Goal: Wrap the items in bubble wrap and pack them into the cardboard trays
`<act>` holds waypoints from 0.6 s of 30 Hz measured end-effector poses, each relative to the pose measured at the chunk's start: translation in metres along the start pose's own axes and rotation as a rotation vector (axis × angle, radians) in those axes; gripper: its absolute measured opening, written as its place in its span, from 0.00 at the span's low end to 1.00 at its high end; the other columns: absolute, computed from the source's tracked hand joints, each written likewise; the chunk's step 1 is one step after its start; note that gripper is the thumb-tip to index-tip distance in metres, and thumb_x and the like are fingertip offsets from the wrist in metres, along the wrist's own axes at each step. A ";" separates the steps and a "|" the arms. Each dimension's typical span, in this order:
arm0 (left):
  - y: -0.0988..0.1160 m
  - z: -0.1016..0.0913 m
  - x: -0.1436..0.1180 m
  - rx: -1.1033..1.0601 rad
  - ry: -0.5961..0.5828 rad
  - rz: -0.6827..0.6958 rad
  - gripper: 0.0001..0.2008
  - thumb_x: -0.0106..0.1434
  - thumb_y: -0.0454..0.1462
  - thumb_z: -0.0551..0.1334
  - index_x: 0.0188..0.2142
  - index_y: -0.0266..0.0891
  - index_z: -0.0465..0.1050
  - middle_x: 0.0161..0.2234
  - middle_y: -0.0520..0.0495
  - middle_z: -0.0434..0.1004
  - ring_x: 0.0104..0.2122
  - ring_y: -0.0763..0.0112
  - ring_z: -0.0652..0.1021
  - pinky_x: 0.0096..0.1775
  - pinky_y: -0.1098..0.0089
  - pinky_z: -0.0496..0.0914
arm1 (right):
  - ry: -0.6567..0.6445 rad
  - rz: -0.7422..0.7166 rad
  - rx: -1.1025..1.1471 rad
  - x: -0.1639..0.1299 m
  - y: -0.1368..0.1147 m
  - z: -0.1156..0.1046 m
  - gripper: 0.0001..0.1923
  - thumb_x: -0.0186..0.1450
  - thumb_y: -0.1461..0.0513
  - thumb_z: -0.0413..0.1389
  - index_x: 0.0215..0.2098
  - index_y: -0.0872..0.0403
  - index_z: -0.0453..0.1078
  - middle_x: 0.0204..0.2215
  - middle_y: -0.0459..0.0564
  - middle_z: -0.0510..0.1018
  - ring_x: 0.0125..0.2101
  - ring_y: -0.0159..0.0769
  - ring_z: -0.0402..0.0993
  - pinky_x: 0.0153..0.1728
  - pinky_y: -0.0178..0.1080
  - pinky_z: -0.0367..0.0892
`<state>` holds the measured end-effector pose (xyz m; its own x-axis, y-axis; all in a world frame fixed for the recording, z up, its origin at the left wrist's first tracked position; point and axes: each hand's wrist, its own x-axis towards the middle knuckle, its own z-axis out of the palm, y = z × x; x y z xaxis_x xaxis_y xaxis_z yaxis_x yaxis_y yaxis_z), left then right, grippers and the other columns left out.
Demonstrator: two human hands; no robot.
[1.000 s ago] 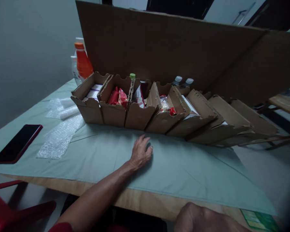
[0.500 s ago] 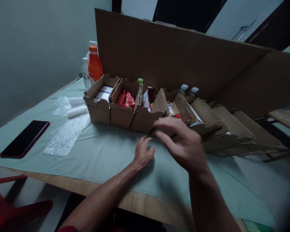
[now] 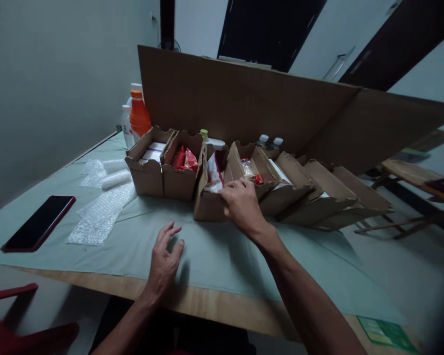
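My right hand [image 3: 241, 199] is closed on the front rim of the third cardboard box [image 3: 208, 206] from the left. That box holds a white and dark red packet [image 3: 215, 170] and stands slightly forward of its neighbours. My left hand [image 3: 165, 259] hovers over the table's front part, its fingers apart and holding nothing. To the left of the gripped box, a cardboard box [image 3: 177, 185] contains red packets [image 3: 185, 159]. At the row's left end, another box [image 3: 145, 178] holds white cartons [image 3: 154, 152]. On the right, a box has clear and red packets [image 3: 249, 170] in it.
Several more cardboard boxes [image 3: 327, 185] lean to the right. A tall cardboard panel [image 3: 240, 98] stands behind the row. Bottles, one of them orange [image 3: 139, 116], are at the back left. Bubble wrap [image 3: 99, 212] and a phone [image 3: 39, 223] lie on the green tablecloth [image 3: 129, 249].
My right hand has moved down and left and closed on the third box's rim. That box has come forward from the row. My left hand has drawn back toward the near left.
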<state>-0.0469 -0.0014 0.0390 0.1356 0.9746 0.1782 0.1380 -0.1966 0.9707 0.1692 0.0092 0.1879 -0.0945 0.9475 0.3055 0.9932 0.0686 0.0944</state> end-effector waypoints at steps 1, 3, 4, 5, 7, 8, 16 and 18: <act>0.000 -0.004 0.000 0.005 0.015 -0.008 0.14 0.64 0.41 0.61 0.48 0.43 0.77 0.61 0.40 0.70 0.61 0.54 0.71 0.58 0.52 0.70 | 0.008 -0.051 0.020 -0.019 -0.003 -0.006 0.14 0.59 0.72 0.56 0.38 0.53 0.79 0.39 0.55 0.83 0.49 0.48 0.72 0.60 0.54 0.54; 0.001 -0.012 0.001 0.016 0.043 -0.022 0.16 0.64 0.42 0.61 0.51 0.43 0.76 0.62 0.40 0.69 0.60 0.54 0.72 0.58 0.52 0.70 | 0.017 -0.149 0.067 -0.060 -0.006 -0.021 0.15 0.60 0.72 0.54 0.39 0.51 0.78 0.38 0.51 0.83 0.52 0.47 0.72 0.62 0.55 0.53; 0.001 -0.016 0.003 0.018 0.057 -0.025 0.18 0.64 0.42 0.61 0.52 0.43 0.75 0.62 0.40 0.69 0.59 0.54 0.72 0.59 0.51 0.69 | 0.019 -0.190 0.095 -0.080 -0.006 -0.029 0.17 0.61 0.73 0.54 0.40 0.49 0.78 0.39 0.49 0.83 0.54 0.46 0.71 0.62 0.55 0.53; 0.002 -0.018 0.004 0.018 0.067 -0.024 0.19 0.64 0.43 0.62 0.53 0.42 0.74 0.62 0.40 0.69 0.59 0.55 0.72 0.59 0.51 0.69 | 0.026 -0.220 0.119 -0.099 -0.004 -0.037 0.18 0.61 0.73 0.53 0.41 0.47 0.77 0.41 0.47 0.83 0.56 0.46 0.70 0.62 0.55 0.53; 0.002 -0.022 0.006 0.011 0.068 -0.013 0.21 0.63 0.43 0.62 0.55 0.42 0.72 0.62 0.40 0.69 0.60 0.54 0.72 0.61 0.51 0.67 | 0.066 -0.227 0.136 -0.135 0.005 -0.051 0.19 0.62 0.72 0.52 0.42 0.44 0.77 0.48 0.46 0.82 0.60 0.47 0.68 0.62 0.56 0.56; 0.002 -0.023 0.006 0.007 0.059 -0.006 0.22 0.62 0.42 0.63 0.56 0.42 0.72 0.62 0.40 0.69 0.60 0.54 0.72 0.61 0.51 0.67 | 0.101 -0.196 0.126 -0.151 0.012 -0.056 0.18 0.63 0.71 0.52 0.41 0.44 0.77 0.51 0.47 0.80 0.61 0.49 0.67 0.61 0.57 0.57; 0.010 -0.007 0.003 -0.047 -0.204 0.051 0.36 0.59 0.42 0.64 0.67 0.44 0.61 0.68 0.39 0.62 0.64 0.49 0.68 0.64 0.47 0.64 | 0.331 0.452 0.155 -0.257 0.028 -0.019 0.32 0.69 0.52 0.56 0.69 0.42 0.57 0.64 0.54 0.68 0.60 0.55 0.69 0.58 0.57 0.66; 0.014 0.001 0.010 -0.083 -0.248 0.055 0.38 0.58 0.44 0.65 0.67 0.44 0.60 0.68 0.39 0.62 0.65 0.49 0.68 0.65 0.48 0.63 | 0.252 0.456 0.267 -0.270 0.009 0.004 0.38 0.68 0.50 0.57 0.73 0.45 0.50 0.64 0.56 0.68 0.60 0.54 0.70 0.56 0.55 0.70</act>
<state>-0.0432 0.0053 0.0537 0.3784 0.9047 0.1956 0.0448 -0.2289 0.9724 0.2044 -0.2449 0.1023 0.3654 0.7986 0.4783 0.9172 -0.2209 -0.3317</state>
